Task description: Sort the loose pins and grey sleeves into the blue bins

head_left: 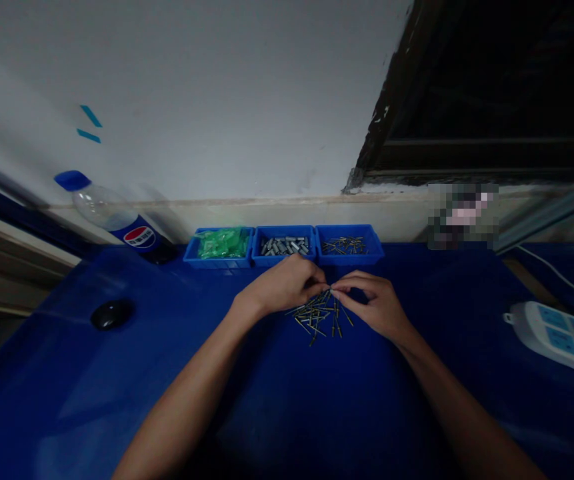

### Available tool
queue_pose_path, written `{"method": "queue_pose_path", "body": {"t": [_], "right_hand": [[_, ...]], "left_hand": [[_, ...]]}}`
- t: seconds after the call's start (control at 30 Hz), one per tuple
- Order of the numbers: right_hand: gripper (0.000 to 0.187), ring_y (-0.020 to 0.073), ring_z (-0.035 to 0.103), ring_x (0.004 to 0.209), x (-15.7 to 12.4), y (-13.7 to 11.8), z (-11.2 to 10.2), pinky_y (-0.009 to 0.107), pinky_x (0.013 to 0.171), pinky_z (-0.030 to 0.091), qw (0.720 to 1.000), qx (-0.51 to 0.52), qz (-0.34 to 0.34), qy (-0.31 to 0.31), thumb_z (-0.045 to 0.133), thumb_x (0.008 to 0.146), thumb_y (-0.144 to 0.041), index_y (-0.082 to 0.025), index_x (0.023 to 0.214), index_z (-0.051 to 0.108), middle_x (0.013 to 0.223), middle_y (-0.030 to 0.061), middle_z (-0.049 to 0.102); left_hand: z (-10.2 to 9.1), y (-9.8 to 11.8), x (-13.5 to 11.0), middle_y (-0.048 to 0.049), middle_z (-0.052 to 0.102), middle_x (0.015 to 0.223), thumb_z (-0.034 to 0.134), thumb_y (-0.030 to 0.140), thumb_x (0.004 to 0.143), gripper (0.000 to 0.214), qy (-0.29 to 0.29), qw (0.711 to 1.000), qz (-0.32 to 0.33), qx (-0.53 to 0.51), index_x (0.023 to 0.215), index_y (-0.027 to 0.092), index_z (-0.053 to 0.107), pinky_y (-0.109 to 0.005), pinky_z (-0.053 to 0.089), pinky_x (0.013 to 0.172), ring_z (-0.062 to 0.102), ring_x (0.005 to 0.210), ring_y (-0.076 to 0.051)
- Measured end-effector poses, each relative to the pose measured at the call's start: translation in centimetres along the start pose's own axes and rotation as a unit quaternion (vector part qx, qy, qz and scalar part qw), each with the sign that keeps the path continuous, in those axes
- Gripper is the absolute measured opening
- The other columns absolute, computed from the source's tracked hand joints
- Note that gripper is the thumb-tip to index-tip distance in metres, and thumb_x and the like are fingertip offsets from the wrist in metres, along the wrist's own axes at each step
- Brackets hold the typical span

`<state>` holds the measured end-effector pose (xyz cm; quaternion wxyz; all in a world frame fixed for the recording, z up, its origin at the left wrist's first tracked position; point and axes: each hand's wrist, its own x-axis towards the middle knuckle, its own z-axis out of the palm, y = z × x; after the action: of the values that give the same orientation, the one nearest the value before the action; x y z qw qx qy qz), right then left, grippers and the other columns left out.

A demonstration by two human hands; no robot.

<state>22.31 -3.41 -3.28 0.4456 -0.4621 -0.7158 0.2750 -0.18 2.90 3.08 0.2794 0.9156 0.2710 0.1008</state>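
My left hand and my right hand meet fingertip to fingertip just above a loose pile of thin metal pins on the blue table cover. Both hands have their fingers pinched together. Something small, probably a pin, sits between the fingertips, but I cannot make it out. Behind the hands stand three blue bins: one with green plastic pieces, one with short silver cylinders, one with more thin pins.
A cola bottle with a blue cap leans at the back left. A black round object lies on the left of the cover. A white power strip with a cable sits at the right edge. A white wall runs behind.
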Motion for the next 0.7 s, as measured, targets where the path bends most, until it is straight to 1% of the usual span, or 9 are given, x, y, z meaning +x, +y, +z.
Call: {"method": "queue_pose_path", "body": {"t": [0.07,0.13,0.2,0.27,0.37,0.43,0.6,0.7], "right_hand": [[0.006,0.0212,0.074,0.079,0.0,0.1,0.2,0.036,0.073,0.057,0.999,0.015,0.03,0.01,0.077,0.089,-0.028,-0.027,0.091,0.082,0.088,0.0034,0.079],[0.006,0.0218,0.075,0.078,0.1,0.2,0.4,0.037,0.074,0.058,0.995,0.055,0.078,0.013,0.079,0.087,-0.031,-0.027,0.089,0.082,0.086,0.0033,0.08],[0.009,0.022,0.076,0.075,0.2,0.3,0.4,0.037,0.074,0.059,0.984,0.118,0.13,0.004,0.08,0.086,-0.034,-0.026,0.089,0.082,0.081,0.0032,0.081],[0.013,0.0214,0.076,0.071,0.3,0.5,0.5,0.036,0.071,0.06,0.968,0.186,0.165,0.007,0.082,0.085,-0.037,-0.025,0.09,0.082,0.076,0.0027,0.08],[0.014,0.0205,0.077,0.072,0.3,0.9,0.6,0.035,0.071,0.059,0.944,0.269,0.186,0.044,0.086,0.082,-0.036,-0.025,0.09,0.083,0.078,0.0032,0.081],[0.016,0.0202,0.077,0.076,0.2,1.2,0.7,0.034,0.075,0.059,0.931,0.3,0.197,0.066,0.088,0.08,-0.035,-0.025,0.092,0.083,0.082,0.0036,0.082],[0.023,0.0176,0.075,0.072,0.3,1.3,0.8,0.031,0.07,0.058,0.92,0.314,0.224,0.068,0.092,0.076,-0.035,-0.026,0.095,0.085,0.081,0.0031,0.082],[0.024,0.0194,0.077,0.075,0.4,1.0,0.8,0.033,0.073,0.06,0.906,0.345,0.237,0.069,0.094,0.072,-0.035,-0.026,0.092,0.085,0.082,0.0042,0.082]], "left_hand": [[-0.1,-0.1,0.0,-0.0094,0.081,0.095,0.06,0.018,0.098,0.022,-0.002,1.0,0.003,-0.006,0.104,0.015,0.082,-0.033,0.051,0.077,0.075,0.085,-0.021],[-0.2,-0.1,0.0,-0.0092,0.082,0.098,0.063,0.016,0.096,0.021,0.001,1.0,0.007,-0.015,0.105,0.015,0.082,-0.034,0.053,0.08,0.077,0.087,-0.022],[-0.2,-0.2,0.1,-0.0089,0.083,0.1,0.063,0.016,0.096,0.022,0.015,1.0,0.009,-0.022,0.107,0.016,0.083,-0.034,0.054,0.082,0.077,0.089,-0.022],[-0.2,-0.2,0.2,-0.0089,0.083,0.1,0.062,0.019,0.098,0.023,0.038,0.999,0.006,-0.021,0.107,0.017,0.083,-0.034,0.054,0.082,0.078,0.089,-0.022],[-0.2,-0.2,0.2,-0.0094,0.083,0.099,0.062,0.02,0.098,0.022,0.062,0.998,-0.005,-0.005,0.106,0.017,0.083,-0.036,0.055,0.082,0.078,0.09,-0.024],[-0.2,-0.2,0.2,-0.0097,0.083,0.098,0.062,0.019,0.098,0.022,0.067,0.998,-0.01,0.002,0.105,0.017,0.083,-0.036,0.055,0.082,0.078,0.09,-0.024],[-0.4,0.2,0.1,-0.0108,0.083,0.102,0.062,0.02,0.099,0.023,0.096,0.995,-0.022,0.011,0.106,0.016,0.083,-0.037,0.056,0.083,0.078,0.091,-0.025],[-0.7,0.4,0.1,-0.01,0.083,0.104,0.062,0.019,0.098,0.023,0.091,0.996,-0.018,0.0,0.108,0.017,0.083,-0.036,0.056,0.085,0.078,0.093,-0.024]]}}
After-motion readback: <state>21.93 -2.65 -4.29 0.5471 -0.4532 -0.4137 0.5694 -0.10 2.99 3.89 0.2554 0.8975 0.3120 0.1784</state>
